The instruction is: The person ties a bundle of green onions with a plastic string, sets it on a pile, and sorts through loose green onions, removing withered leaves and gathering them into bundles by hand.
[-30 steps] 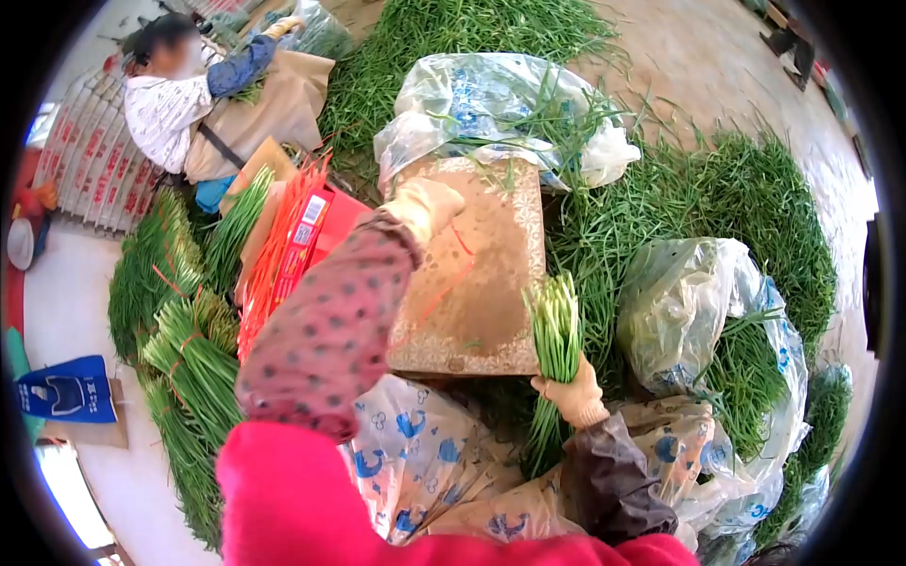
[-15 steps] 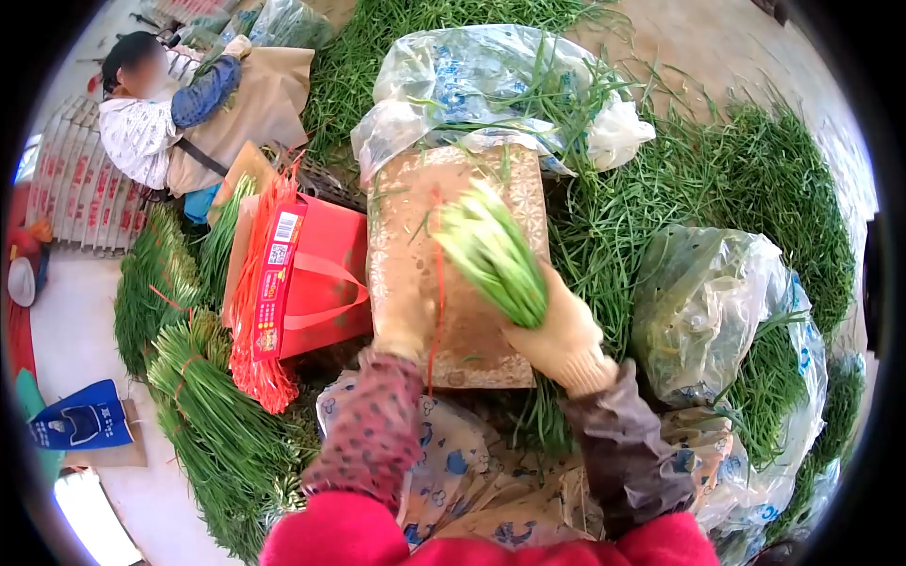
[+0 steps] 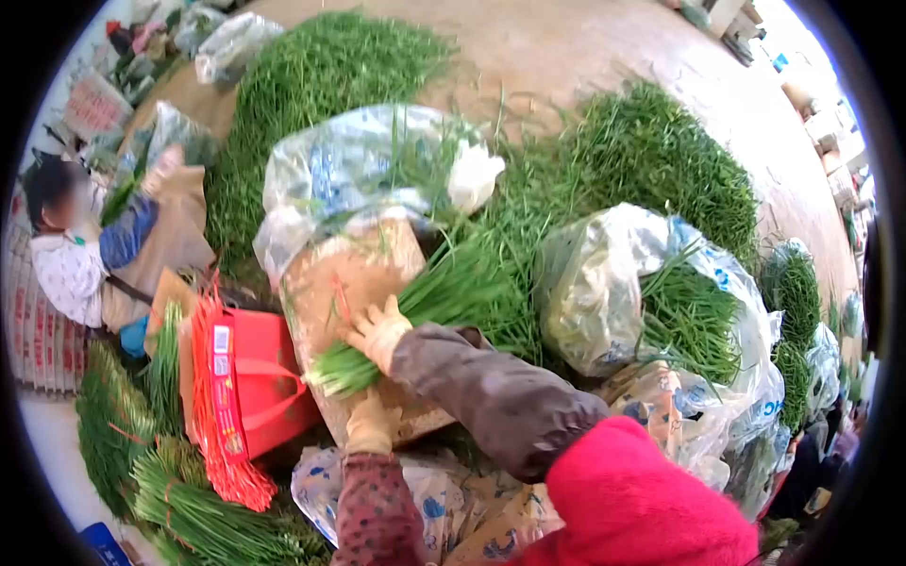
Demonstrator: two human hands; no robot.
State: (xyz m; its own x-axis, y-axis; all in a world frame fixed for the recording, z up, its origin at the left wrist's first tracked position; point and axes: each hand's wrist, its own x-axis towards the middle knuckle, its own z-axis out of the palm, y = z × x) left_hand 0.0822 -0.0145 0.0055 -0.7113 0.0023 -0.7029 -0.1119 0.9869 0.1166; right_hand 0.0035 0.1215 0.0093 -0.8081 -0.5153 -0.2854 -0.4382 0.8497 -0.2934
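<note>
Right hand [image 3: 379,335]: fingers spread wide on the bundle [image 3: 458,291], which crosses the near half of the board [image 3: 392,259], leaves past the right edge. Left hand [image 3: 373,426]: at the near edge, just below the stems; I cannot tell its grip. A red tie [image 3: 341,296] lies by the right fingertips. A red bag [image 3: 264,377] crowds the left edge; a plastic bag [image 3: 344,156] obstructs the far edge.
</note>
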